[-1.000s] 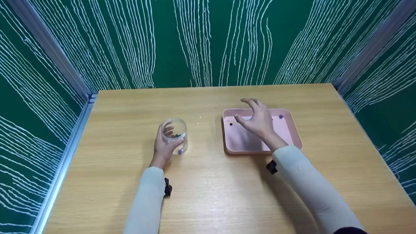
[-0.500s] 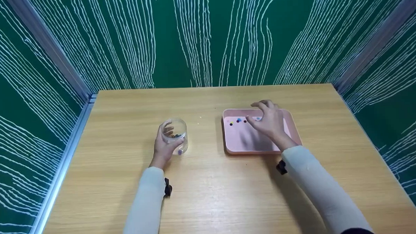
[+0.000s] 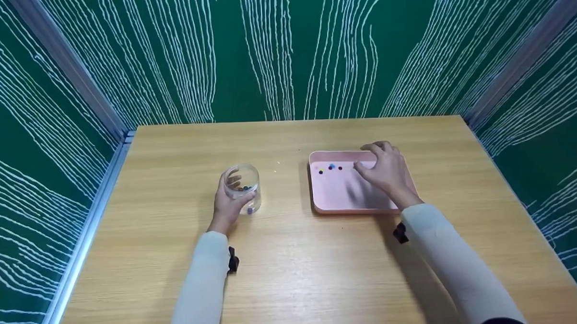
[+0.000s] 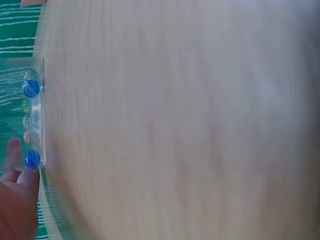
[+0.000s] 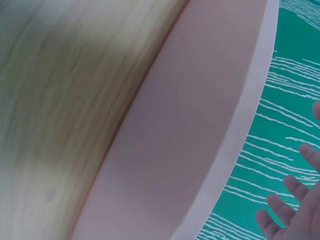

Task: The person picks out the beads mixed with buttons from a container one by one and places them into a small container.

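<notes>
My left hand grips a clear round cup standing on the table at the left, thumb across its near side. Glass marbles lie at the cup's bottom; in the left wrist view two show blue swirls, the others look clear, green and orange. On the right, my right hand hovers over a shallow pink tray, thumb and fingers curved but apart, with nothing visible between them. Several small dark and coloured marbles sit along the tray's far side. The hand hides the tray's right part.
Both tray and cup stand on a wooden table. Tiny pale specks lie between them. Green panels with white wavy lines rise behind the table and at both sides, joined by metal posts.
My right hand has moved right across the tray, uncovering marbles at its far left and covering the one at the far right. The left hand and cup have stayed put.
</notes>
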{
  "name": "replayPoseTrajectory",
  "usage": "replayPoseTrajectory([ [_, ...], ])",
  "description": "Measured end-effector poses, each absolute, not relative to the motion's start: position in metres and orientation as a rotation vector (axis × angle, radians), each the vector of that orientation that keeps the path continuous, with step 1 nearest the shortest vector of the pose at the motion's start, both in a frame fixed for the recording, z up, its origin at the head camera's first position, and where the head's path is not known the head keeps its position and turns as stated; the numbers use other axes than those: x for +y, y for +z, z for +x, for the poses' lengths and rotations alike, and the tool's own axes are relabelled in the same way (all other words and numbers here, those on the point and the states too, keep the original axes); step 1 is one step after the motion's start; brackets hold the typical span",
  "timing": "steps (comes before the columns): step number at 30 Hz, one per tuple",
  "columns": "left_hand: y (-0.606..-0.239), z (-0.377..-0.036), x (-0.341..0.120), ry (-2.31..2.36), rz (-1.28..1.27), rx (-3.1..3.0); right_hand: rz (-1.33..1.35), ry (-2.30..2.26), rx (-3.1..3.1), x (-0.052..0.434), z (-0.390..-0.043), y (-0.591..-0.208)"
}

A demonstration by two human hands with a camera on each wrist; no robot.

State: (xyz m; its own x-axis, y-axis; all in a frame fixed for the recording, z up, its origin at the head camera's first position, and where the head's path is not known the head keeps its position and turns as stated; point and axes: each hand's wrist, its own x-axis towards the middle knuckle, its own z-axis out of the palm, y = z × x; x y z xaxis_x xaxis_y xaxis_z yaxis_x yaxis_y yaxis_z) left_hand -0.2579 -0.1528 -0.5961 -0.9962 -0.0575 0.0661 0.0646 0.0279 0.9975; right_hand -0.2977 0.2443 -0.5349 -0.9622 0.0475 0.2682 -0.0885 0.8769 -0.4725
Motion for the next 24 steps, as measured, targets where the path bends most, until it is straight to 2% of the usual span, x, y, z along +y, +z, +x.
replayPoseTrajectory([
  [24, -0.594, -0.259, -0.153, -2.214, 0.012, -2.146, -0.105, 0.722, -2.822, 0.287, -0.306, -0.545],
])
